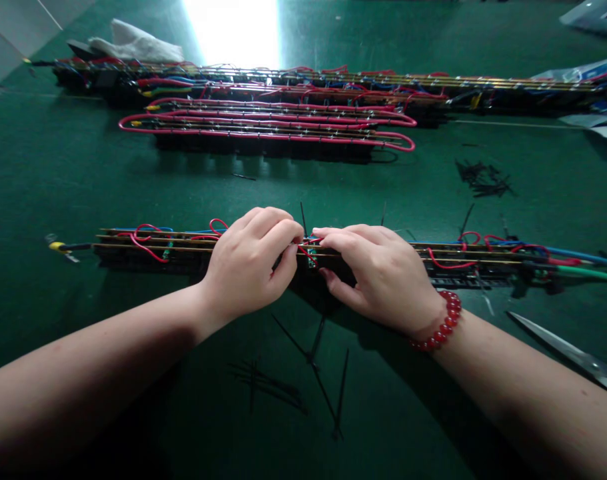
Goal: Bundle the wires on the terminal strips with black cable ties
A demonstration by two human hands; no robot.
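The long strip (190, 245) lies across the middle of the frame, maybe so both hands can reach. The left hand (253, 260) is bunched up by a red wire (307, 252); I can't tell if it grips. The right hand (383, 267) is open, maybe to steady the strip

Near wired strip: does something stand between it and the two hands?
Nothing visible does: left hand and right hand are right at the near wired strip. A thin black tie sticks up just beyond the left fingertips.
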